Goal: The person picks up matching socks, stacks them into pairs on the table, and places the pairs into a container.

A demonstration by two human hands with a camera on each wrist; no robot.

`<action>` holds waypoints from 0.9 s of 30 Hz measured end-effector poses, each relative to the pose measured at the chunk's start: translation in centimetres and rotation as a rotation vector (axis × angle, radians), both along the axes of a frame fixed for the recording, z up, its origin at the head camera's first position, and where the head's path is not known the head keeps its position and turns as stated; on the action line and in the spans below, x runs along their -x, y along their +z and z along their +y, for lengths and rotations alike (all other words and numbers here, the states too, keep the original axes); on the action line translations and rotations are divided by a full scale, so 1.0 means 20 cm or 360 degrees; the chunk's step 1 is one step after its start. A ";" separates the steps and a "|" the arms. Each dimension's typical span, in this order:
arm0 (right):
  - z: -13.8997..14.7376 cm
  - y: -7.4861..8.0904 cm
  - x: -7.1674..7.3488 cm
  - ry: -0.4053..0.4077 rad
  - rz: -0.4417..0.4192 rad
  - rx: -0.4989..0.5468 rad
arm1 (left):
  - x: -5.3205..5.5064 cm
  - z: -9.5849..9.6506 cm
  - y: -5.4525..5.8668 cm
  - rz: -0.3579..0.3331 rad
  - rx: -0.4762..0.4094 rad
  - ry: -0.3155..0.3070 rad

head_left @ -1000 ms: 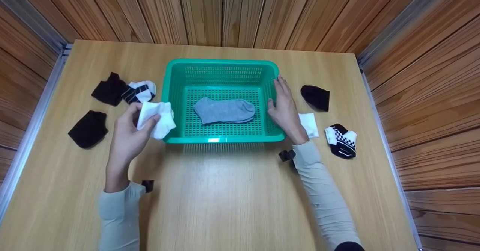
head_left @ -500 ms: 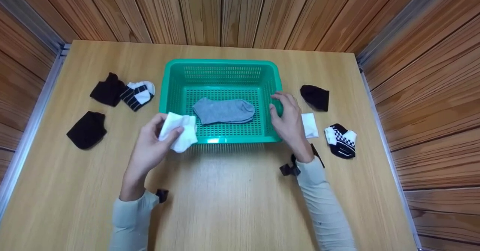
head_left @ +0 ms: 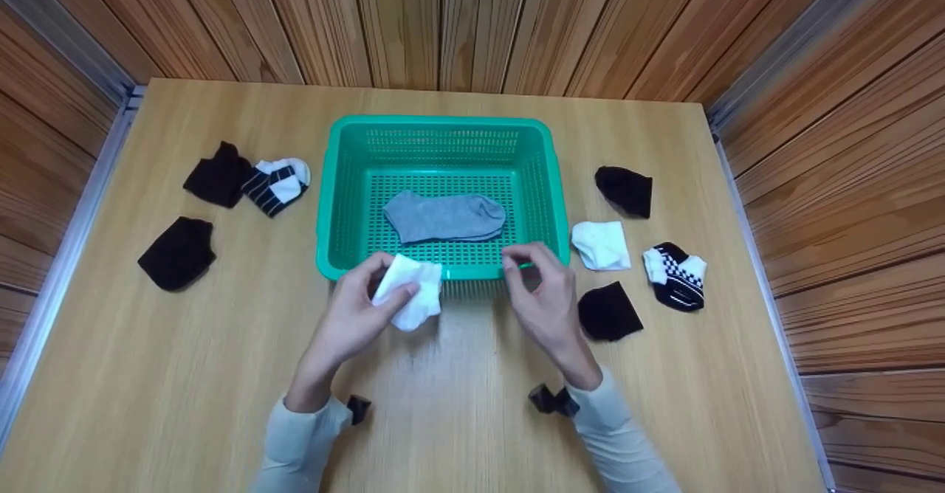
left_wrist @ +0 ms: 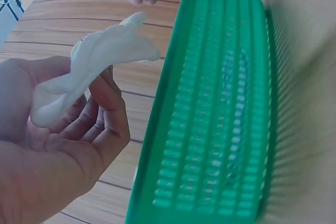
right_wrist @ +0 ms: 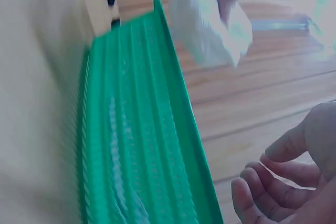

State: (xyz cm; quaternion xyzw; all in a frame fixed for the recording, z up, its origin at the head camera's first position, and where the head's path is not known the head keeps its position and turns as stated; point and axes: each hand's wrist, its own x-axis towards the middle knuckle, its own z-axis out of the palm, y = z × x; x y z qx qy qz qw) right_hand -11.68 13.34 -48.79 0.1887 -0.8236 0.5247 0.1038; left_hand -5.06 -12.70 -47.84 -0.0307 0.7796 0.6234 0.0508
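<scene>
My left hand [head_left: 353, 319] pinches a folded white sock [head_left: 415, 297] between thumb and fingers, held up over the front rim of a green plastic basket [head_left: 443, 120]. In the left wrist view, the sock [left_wrist: 100, 59] bends loosely above the curled fingers. To the right, my right hand [head_left: 545, 301] hovers by the basket's front right corner, fingers loosely bent and nothing in them. The right wrist view shows this hand [right_wrist: 283, 182] apart from the sock [right_wrist: 205, 24]. A pair of grey socks [head_left: 447, 218] lies flat on the basket floor.
Left of the basket lie two black socks [head_left: 177, 253] [head_left: 219, 176] and a striped black-and-white one [head_left: 277, 185]. On the right are a black sock [head_left: 624, 191], a white one [head_left: 602, 245], a checkered one [head_left: 675, 277] and another black one [head_left: 610, 312]. Wooden panels [head_left: 472, 24] rise behind.
My left hand has carried the white sock rightward and nearer me, from the basket's left side to its front. The right hand has left the basket's right rim and come towards me.
</scene>
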 end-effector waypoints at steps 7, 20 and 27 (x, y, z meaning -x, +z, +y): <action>-0.05 -0.07 -0.13 0.0180 -0.0542 0.0056 | -0.04 0.11 -0.07 -0.0050 0.0044 -0.0124; -0.07 -0.28 -0.21 0.0314 -0.1108 -0.0027 | -0.10 0.27 -0.27 -0.0084 0.0185 -0.0106; -0.07 -0.31 -0.19 0.0360 -0.1329 0.0130 | -0.12 0.29 -0.32 -0.0197 0.0141 -0.0256</action>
